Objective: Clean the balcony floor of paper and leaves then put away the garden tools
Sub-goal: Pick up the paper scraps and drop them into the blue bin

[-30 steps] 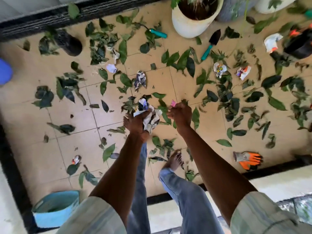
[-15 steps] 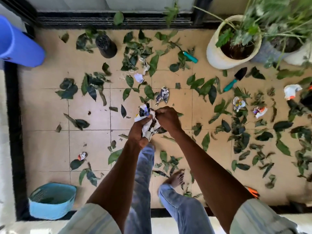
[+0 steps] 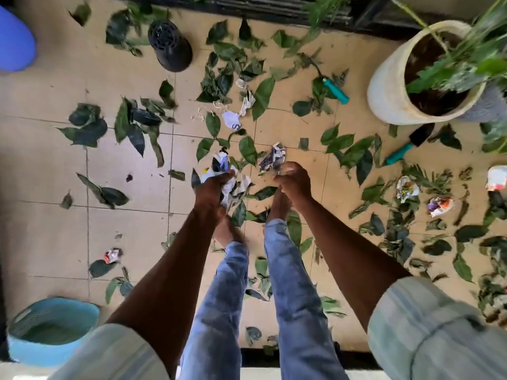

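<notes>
Green leaves [image 3: 263,96] and crumpled paper scraps lie all over the tan tiled balcony floor [image 3: 49,165]. My left hand [image 3: 212,189] grips a bunch of crumpled printed paper [image 3: 233,186] low over the floor. My right hand [image 3: 295,182] has its fingers curled, and the fingertips pinch the edge of another crumpled paper ball [image 3: 273,157] on the tiles. More paper lies to the right [image 3: 407,189], at the back [image 3: 231,122] and at the left [image 3: 112,255]. A teal-handled trowel [image 3: 406,149] and a second teal-handled tool [image 3: 336,90] lie among the leaves.
A light blue basket [image 3: 52,330] stands at the near left. A black pot [image 3: 170,46] lies on its side at the back. A white planter [image 3: 389,86] with a plant stands at the back right. A blue object [image 3: 13,42] fills the top left corner. My bare feet stand between my arms.
My right hand has left the bunch in my left hand and moved right to another paper ball. The view has shifted forward and closer to the floor.
</notes>
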Demonstrator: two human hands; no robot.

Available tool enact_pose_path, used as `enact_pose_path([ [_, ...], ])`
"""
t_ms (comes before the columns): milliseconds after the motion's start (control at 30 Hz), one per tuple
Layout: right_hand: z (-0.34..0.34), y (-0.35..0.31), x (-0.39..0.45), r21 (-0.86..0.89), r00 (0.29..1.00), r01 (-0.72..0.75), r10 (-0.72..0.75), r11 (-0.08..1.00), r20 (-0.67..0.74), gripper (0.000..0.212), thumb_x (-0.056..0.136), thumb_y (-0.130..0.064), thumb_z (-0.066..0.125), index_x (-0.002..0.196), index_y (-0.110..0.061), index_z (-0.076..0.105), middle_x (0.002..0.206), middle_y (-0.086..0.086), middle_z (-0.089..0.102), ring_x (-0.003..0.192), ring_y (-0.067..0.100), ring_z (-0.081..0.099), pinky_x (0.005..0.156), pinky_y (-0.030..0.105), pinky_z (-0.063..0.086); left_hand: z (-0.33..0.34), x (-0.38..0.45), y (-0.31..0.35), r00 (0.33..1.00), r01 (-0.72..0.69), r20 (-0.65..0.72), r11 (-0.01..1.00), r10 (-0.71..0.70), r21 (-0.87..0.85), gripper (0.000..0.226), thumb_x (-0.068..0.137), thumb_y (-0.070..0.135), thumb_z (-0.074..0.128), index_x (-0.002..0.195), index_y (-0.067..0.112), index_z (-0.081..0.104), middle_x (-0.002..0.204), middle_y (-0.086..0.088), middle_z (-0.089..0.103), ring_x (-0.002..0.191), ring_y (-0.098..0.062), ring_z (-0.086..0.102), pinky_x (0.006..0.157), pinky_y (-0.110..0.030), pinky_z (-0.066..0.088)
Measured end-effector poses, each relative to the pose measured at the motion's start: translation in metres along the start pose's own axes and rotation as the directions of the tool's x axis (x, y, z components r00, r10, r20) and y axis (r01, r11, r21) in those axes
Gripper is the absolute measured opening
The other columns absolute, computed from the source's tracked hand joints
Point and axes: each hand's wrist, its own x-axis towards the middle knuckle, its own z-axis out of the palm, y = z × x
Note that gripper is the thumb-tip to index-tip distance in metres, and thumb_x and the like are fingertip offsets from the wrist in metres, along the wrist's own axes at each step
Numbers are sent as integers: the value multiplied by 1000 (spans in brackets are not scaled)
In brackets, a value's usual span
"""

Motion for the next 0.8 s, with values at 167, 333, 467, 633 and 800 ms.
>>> enact_pose_path([
  [167,29,30,93,-318,999,40,-43,947,-1,83,76,-26,79,146,-15,35,136,17,36,117,34,51,89,33,46,14,79,-15,999,20,-38,997,-17,71,9,94,3,53,92,8,60,76,-7,52,55,-11,52,46,-14,46],
  [333,74,62,173,-430,995,84,-95,899,-5,98,77,-36,78,153,-21,18,155,18,9,135,39,32,98,42,44,15,153,-42,998,70,4,994,-70,84,13,99,3,47,93,9,57,64,0,63,34,-3,53,34,-12,39],
  [467,101,80,196,-682,981,178,-179,709,69,91,85,-32,69,154,-15,11,155,23,5,132,42,29,99,42,41,7,182,-56,998,59,-13,998,-58,39,14,98,3,46,101,4,59,58,5,68,52,-5,66,45,-14,47],
  [633,93,76,203,-739,945,295,-302,606,130,50,92,-2,45,142,-5,39,140,23,37,115,37,52,89,38,46,1,179,-54,998,57,-27,992,-60,-109,14,96,0,48,105,2,59,68,-3,70,59,-13,70,47,-18,51],
  [800,66,38,191,-523,959,249,-282,815,17,22,85,-5,54,99,-10,70,102,13,68,96,32,61,69,29,39,1,153,-38,999,10,-40,977,-19,-211,8,93,0,54,94,4,61,75,-11,68,72,-28,72,59,-29,57],
])
